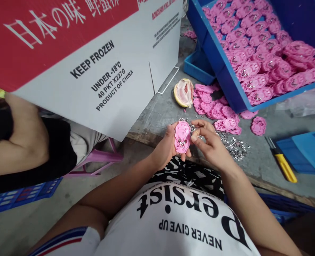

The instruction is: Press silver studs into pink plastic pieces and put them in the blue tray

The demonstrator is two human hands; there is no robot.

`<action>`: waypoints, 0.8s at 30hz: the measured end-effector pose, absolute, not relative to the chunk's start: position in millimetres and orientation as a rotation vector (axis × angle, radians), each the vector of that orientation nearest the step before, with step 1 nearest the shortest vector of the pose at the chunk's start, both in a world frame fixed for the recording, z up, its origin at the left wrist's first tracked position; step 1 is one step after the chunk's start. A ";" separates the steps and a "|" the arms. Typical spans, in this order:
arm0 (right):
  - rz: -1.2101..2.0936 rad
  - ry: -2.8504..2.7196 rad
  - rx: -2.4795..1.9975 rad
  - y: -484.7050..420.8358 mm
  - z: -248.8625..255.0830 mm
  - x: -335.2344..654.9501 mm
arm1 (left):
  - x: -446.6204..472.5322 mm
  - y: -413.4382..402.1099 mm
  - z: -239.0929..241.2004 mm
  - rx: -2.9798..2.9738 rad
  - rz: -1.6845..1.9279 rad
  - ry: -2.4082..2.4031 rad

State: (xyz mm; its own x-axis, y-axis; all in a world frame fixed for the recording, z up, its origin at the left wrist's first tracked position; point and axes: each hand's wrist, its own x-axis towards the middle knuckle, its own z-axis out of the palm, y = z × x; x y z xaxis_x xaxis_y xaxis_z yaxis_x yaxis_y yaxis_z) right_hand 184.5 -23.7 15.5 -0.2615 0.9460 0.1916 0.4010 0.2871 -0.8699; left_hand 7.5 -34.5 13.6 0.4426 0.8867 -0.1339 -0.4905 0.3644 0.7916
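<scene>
My left hand (164, 151) is wrapped round a pink plastic casing (183, 132), holding it upright over the table edge. Small shiny metal bits sit in the casing's lower half. Close by its right edge is my right hand (212, 144), thumb and index finger pinched together; what lies between them, if anything, is too small to make out. A scatter of small silvery metal pieces (235, 146) spreads over the table beneath and to the right of my hands. More pink casings (217, 109) lie in a loose heap just beyond.
A big blue bin (230, 76) full of pink casings tilts at the upper right. Half a cut fruit (183, 93), a yellow-handled screwdriver (284, 165) and blue trays (306, 147) share the table (157, 122). A white-and-red carton (136, 64) stands left, near another person's arm (26, 131).
</scene>
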 end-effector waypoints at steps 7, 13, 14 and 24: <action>0.969 -2.026 -1.163 -19.6 22.5 186.9 | 7.2 -39.7 22.3 0.801 0.896 0.649; 0.971 -2.047 -1.164 -19.9 24.2 191.1 | 8.7 -39.3 22.7 0.785 0.859 0.681; 0.978 -2.050 -1.165 -19.9 24.6 191.9 | 8.8 -39.1 22.9 0.779 0.855 0.687; 0.999 -2.076 -1.174 -19.4 25.9 197.1 | 11.1 -40.1 24.2 0.778 0.829 0.700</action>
State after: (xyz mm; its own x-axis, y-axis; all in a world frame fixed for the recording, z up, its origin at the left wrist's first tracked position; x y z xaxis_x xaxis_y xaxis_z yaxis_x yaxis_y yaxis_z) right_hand 197.1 -19.4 25.9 -0.4685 0.8779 0.0991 0.4705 0.3429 -0.8131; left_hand 11.1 -40.1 24.2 0.4939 0.8377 -0.2329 -0.3693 0.4446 0.8161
